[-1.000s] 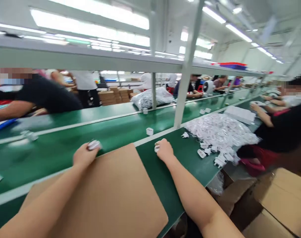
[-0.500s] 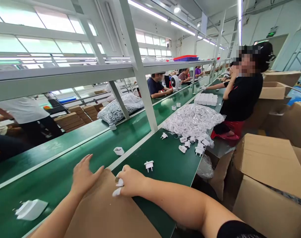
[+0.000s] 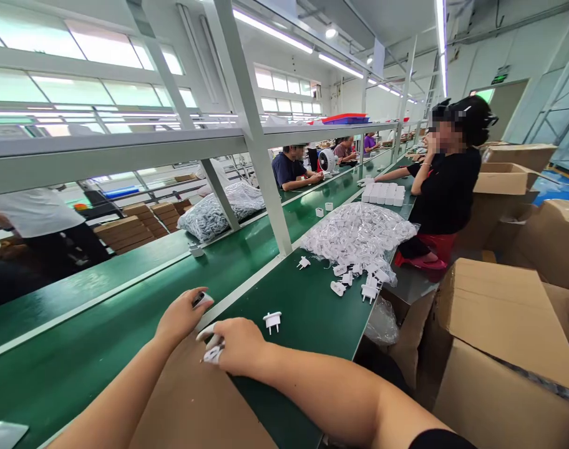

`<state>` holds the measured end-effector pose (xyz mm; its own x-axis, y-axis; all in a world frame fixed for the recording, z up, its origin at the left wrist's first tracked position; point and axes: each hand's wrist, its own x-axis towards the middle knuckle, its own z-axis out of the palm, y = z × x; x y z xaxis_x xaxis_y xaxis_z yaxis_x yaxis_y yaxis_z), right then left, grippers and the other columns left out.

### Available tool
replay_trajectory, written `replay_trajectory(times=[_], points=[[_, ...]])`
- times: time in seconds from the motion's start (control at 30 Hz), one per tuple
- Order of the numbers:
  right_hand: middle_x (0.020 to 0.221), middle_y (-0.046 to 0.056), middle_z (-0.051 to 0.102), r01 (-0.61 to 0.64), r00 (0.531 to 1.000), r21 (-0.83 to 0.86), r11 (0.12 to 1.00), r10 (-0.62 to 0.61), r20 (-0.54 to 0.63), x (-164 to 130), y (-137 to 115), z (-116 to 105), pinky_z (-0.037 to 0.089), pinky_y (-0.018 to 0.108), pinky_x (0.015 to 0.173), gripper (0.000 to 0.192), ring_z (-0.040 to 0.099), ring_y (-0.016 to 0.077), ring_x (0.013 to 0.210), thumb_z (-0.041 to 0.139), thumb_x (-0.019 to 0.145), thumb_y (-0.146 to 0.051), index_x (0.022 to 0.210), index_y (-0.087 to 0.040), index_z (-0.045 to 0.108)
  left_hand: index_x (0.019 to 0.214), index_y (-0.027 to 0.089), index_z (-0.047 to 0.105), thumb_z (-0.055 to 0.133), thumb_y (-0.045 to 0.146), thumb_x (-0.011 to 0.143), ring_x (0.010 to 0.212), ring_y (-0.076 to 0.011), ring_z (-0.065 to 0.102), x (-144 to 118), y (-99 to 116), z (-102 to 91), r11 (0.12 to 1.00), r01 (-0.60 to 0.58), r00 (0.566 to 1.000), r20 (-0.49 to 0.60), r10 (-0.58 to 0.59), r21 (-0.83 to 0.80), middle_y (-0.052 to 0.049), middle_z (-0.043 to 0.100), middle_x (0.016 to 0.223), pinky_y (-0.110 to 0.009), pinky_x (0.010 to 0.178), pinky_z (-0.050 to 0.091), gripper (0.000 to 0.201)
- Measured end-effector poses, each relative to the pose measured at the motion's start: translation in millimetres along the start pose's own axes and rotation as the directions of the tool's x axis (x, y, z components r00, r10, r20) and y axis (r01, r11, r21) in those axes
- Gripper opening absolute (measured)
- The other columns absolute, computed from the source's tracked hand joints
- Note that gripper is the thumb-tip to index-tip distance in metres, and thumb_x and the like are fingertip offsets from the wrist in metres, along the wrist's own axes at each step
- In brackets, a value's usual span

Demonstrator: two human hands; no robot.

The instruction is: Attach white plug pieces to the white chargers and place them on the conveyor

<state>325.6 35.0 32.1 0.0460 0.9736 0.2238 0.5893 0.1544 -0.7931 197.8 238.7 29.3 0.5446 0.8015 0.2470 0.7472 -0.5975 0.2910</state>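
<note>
My left hand (image 3: 179,319) reaches over the green belt, its fingers closed around a small white charger housing (image 3: 204,302) with a dark opening. Beside it, my right hand (image 3: 241,344) is curled over the cardboard's far end and grips a white plug piece (image 3: 213,355), partly covered by the fingers. White coverings show on some right fingertips. Under both forearms lies a brown cardboard sheet (image 3: 191,399). A loose two-pin plug piece (image 3: 272,321) rests on the green tabletop just right of my right hand.
A clear bag of white plug pieces (image 3: 359,231) lies further along the table, several spilled before it. Beyond are stacked white blocks (image 3: 382,194) and a seated co-worker (image 3: 446,168). A metal post (image 3: 270,181) rises ahead; cardboard boxes (image 3: 509,312) stand right. Another white adapter (image 3: 4,434) is lower left.
My left hand has moved right and closed on the white housing from the belt. The right hand has shifted slightly left, its plug piece now showing. Belt items have slid toward the lower left.
</note>
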Motion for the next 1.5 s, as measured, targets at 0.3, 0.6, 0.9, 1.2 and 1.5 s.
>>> replay_trajectory(times=[0.3, 0.6, 0.9, 1.2, 1.5], points=[[0.089, 0.004, 0.079, -0.106, 0.984, 0.670, 0.735, 0.175, -0.037, 22, 4, 1, 0.057, 0.033, 0.080, 0.046, 0.073, 0.0226, 0.088, 0.088, 0.065, -0.053, 0.095, -0.020, 0.078, 0.133, 0.024, 0.068, 0.066, 0.049, 0.083, 0.101, -0.0309, 0.072, -146, 32, -31.3, 0.974, 0.134, 0.990, -0.015, -0.139, -0.180, -0.007, 0.079, 0.110, -0.039, 0.093, 0.053, 0.056], [0.090, 0.006, 0.079, -0.293, 0.955, 0.705, 0.646, 0.229, 0.188, 14, -7, 10, 0.058, 0.032, 0.078, 0.052, 0.074, 0.0206, 0.083, 0.095, 0.055, -0.049, 0.094, -0.019, 0.077, 0.109, 0.016, 0.073, 0.078, 0.046, 0.077, 0.090, -0.0232, 0.065, -189, 33, -6.6, 0.747, 0.122, 0.982, -0.028, -0.185, -0.654, -0.008, 0.070, 0.103, -0.035, 0.080, 0.053, 0.044], [0.105, 0.004, 0.080, 0.261, 0.965, 0.169, 0.951, -0.254, -0.060, 2, -5, 24, 0.056, 0.041, 0.097, 0.022, 0.073, 0.0228, 0.099, 0.073, 0.087, -0.033, 0.107, -0.026, 0.079, 0.079, 0.017, 0.070, 0.081, 0.039, 0.077, 0.075, -0.0173, 0.057, -181, 25, -1.3, 0.710, 0.066, 0.989, -0.051, -0.142, -0.701, -0.002, 0.060, 0.081, -0.028, 0.067, 0.043, 0.025], [0.106, 0.005, 0.079, 0.400, 0.916, -0.040, 0.916, -0.398, 0.044, 14, -3, 24, 0.056, 0.039, 0.093, 0.022, 0.072, 0.0239, 0.101, 0.066, 0.091, -0.029, 0.109, -0.026, 0.078, 0.079, 0.017, 0.072, 0.082, 0.037, 0.075, 0.078, -0.0184, 0.060, -179, 21, -0.2, 0.692, 0.066, 0.988, -0.049, -0.145, -0.719, -0.002, 0.064, 0.082, -0.029, 0.070, 0.043, 0.023], [0.083, 0.002, 0.066, 0.380, 0.922, -0.373, 0.846, -0.381, 0.074, 17, -7, 22, 0.037, 0.048, 0.112, 0.014, 0.062, 0.0235, 0.092, 0.066, 0.080, -0.020, 0.088, -0.026, 0.075, 0.076, 0.016, 0.073, 0.085, 0.045, 0.067, 0.072, -0.0164, 0.059, -179, 24, -5.9, 0.593, 0.161, 0.979, 0.052, -0.198, -0.789, 0.000, 0.063, 0.079, -0.027, 0.064, 0.043, 0.033]])
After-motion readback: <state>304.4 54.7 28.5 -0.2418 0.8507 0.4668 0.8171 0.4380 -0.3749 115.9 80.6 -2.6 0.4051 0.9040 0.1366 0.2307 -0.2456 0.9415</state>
